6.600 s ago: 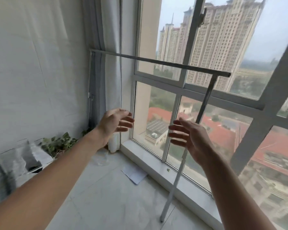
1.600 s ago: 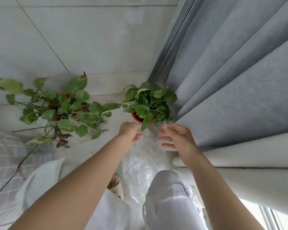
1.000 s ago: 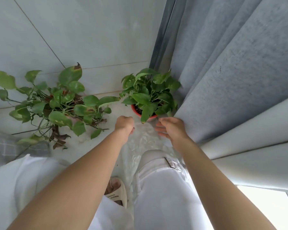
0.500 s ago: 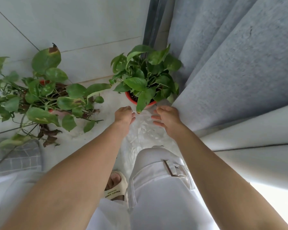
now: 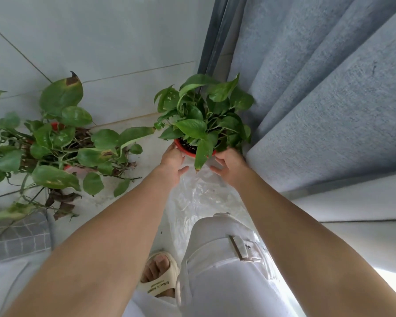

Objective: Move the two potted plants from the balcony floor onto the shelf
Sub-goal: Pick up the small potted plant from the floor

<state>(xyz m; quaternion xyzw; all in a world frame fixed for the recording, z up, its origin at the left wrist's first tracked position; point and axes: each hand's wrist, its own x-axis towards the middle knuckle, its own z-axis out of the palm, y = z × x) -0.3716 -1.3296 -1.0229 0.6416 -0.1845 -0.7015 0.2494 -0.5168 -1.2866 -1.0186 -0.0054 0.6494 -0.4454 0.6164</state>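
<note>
A small potted plant (image 5: 204, 120) with glossy green leaves in a red pot (image 5: 185, 148) stands in the floor corner by the curtain. My left hand (image 5: 172, 161) presses against the pot's left side, fingertips at the rim. My right hand (image 5: 229, 165) cups its right side, its fingers hidden under the leaves. A larger, straggly potted plant (image 5: 55, 143) with browning leaves and a red pot sits on the floor to the left, apart from both hands. The shelf is out of view.
A grey-blue curtain (image 5: 318, 99) hangs right beside the small plant. Crinkled clear plastic (image 5: 201, 195) lies on the floor under my hands. The tiled wall (image 5: 101, 42) is behind the plants. My white trousers and a sandalled foot (image 5: 158, 277) are below.
Both hands moved forward from just short of the red pot onto its two sides. The view came closer to the plants.
</note>
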